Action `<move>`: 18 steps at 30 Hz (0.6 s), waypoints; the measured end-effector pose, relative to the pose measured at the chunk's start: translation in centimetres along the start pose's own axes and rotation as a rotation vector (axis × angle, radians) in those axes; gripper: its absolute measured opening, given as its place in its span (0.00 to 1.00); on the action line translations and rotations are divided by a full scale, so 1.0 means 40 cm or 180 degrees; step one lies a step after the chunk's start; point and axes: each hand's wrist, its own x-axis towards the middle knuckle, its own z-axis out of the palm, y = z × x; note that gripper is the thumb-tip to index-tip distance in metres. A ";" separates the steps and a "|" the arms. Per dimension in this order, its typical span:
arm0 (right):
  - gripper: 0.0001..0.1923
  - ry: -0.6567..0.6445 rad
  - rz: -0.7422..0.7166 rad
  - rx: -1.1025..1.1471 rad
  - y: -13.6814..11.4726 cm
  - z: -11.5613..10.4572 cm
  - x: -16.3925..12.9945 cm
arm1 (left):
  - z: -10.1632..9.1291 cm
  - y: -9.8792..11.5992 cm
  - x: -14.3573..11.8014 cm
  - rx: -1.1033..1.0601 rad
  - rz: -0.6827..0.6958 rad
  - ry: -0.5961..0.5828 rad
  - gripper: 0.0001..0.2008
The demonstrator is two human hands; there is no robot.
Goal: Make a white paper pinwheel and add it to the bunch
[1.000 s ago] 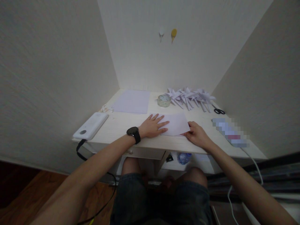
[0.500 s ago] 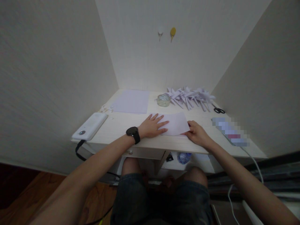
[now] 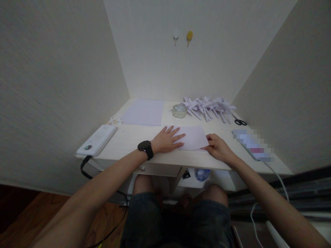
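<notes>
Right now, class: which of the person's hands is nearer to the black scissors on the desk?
Right. The right hand lies at the paper's near right corner, toward the scissors; the left hand lies flat farther left.

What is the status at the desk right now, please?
Left hand flat on the paper sheet, fingers spread. Right hand pinching its near right corner. Sheet lies flat on the desk. Tape roll and folded paper pile behind, apart.

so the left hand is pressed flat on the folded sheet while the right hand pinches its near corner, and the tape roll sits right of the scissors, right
Not quite. In the head view the tape roll sits left of the scissors, with the pile of folded paper pieces between them. The rest holds: the left hand lies flat on the folded sheet and the right hand pinches its near corner.
</notes>
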 end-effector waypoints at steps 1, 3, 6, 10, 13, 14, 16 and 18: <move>0.08 -0.0004 -0.0006 -0.0004 0.003 -0.002 -0.002 | 0.000 0.000 0.000 0.0013 0.0004 -0.0001 0.31; 0.08 -0.0003 -0.0021 -0.0009 0.008 -0.007 -0.006 | 0.001 -0.001 0.001 0.0032 0.0010 -0.0005 0.31; 0.07 0.0037 -0.0044 0.0020 0.013 -0.012 -0.011 | 0.001 -0.002 0.002 0.0035 0.0002 -0.0016 0.31; 0.07 0.0122 -0.0067 0.0008 0.019 -0.012 -0.014 | -0.001 -0.001 0.001 0.0021 -0.0010 -0.0032 0.31; 0.07 0.0156 -0.0079 0.0055 0.024 -0.014 -0.016 | -0.002 0.000 0.001 0.0031 -0.0008 -0.0030 0.30; 0.07 0.0166 -0.0075 0.0068 0.026 -0.016 -0.017 | -0.002 0.000 0.001 0.0038 -0.0007 -0.0028 0.30; 0.07 0.0184 -0.0049 0.0075 0.032 -0.020 -0.021 | -0.003 0.001 0.001 0.0053 0.0007 -0.0025 0.31; 0.07 0.0188 -0.0022 0.0075 0.038 -0.025 -0.025 | -0.004 0.001 0.001 0.0068 0.0016 -0.0025 0.31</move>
